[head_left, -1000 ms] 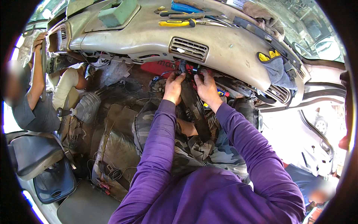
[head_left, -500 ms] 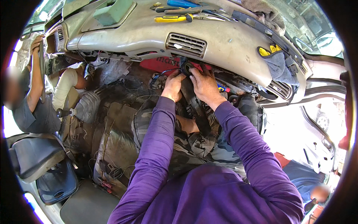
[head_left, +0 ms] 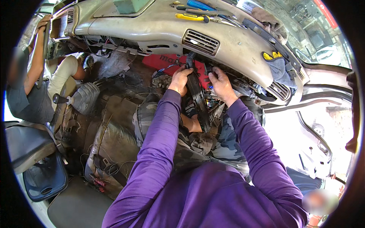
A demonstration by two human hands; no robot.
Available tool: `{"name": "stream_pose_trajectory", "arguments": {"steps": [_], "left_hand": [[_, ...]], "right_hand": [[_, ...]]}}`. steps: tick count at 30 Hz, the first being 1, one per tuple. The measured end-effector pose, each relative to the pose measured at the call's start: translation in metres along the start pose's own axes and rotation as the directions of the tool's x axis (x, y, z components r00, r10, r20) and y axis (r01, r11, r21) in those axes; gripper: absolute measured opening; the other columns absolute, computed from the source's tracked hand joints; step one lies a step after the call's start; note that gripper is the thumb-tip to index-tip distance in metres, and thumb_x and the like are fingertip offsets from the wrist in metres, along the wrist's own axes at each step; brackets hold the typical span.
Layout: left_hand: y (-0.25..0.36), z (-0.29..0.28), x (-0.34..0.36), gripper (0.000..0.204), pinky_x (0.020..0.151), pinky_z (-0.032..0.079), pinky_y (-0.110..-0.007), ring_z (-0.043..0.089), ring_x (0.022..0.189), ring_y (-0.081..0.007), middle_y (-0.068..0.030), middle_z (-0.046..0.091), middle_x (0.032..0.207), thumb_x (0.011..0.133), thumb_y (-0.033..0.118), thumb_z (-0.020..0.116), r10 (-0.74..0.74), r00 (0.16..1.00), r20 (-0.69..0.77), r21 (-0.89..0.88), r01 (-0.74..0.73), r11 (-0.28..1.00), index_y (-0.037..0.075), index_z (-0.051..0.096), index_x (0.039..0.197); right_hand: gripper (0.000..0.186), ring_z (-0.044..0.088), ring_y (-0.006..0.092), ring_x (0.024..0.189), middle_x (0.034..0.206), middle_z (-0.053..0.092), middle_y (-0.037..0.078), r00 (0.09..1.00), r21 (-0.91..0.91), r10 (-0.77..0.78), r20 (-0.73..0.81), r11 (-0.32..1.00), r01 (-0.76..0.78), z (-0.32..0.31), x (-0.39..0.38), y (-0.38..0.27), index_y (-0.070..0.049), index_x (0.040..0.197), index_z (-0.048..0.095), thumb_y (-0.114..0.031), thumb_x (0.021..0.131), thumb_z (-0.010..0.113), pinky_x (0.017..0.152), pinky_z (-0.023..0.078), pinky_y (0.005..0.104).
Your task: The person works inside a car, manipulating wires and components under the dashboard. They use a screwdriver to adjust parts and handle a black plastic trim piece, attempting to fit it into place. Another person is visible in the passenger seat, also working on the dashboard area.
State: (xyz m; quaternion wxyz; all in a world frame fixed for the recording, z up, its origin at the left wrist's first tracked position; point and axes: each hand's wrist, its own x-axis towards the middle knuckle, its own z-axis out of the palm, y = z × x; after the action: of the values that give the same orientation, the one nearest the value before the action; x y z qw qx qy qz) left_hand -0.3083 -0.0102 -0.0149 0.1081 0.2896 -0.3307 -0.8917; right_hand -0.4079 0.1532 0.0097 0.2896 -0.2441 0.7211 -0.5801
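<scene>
Your left hand [head_left: 179, 81] pinches, likely steadying, the dark strip [head_left: 196, 91]. Your right hand [head_left: 223, 86] half-curls beside those fingers, hold unclear

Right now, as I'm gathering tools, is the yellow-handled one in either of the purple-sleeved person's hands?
No, the yellow-handled tool lies on the dashboard, apart from the left hand and the right hand.

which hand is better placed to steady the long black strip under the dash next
Left, most likely: the left hand has its thumb and fingertips right at the upper part of the strip, while the right hand sits off to its right side.
</scene>
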Motion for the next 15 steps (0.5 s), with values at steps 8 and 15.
{"name": "stream_pose_trajectory", "arguments": {"steps": [8,15], "left_hand": [[0.002,0.010,-0.005,0.041,0.077,0.055,-0.042,0.069,0.094,-0.0262,-0.0136,0.068,0.111,0.092,0.013,0.061,0.043,0.998,-0.051,0.034,-0.041,0.999,0.002,0.055,0.131],[-0.002,0.011,-0.007,0.048,0.080,0.054,-0.042,0.066,0.098,-0.0272,-0.0142,0.065,0.112,0.087,0.009,0.064,0.199,0.979,-0.031,0.099,-0.195,0.976,0.002,0.051,0.133]], "right_hand": [[0.027,0.068,0.0270,0.100,0.113,0.066,0.013,0.960,0.548,0.165,0.226,0.794,-0.265,-0.017,-0.002,-0.013,-0.004,0.125,0.055,-0.018,0.103,0.059,0.083,0.056,0.0412],[0.026,0.067,0.0247,0.097,0.110,0.067,0.008,0.955,0.489,0.144,0.260,0.833,-0.259,-0.010,-0.010,-0.016,-0.006,0.126,0.057,-0.016,0.102,0.059,0.082,0.056,0.0400]]}}
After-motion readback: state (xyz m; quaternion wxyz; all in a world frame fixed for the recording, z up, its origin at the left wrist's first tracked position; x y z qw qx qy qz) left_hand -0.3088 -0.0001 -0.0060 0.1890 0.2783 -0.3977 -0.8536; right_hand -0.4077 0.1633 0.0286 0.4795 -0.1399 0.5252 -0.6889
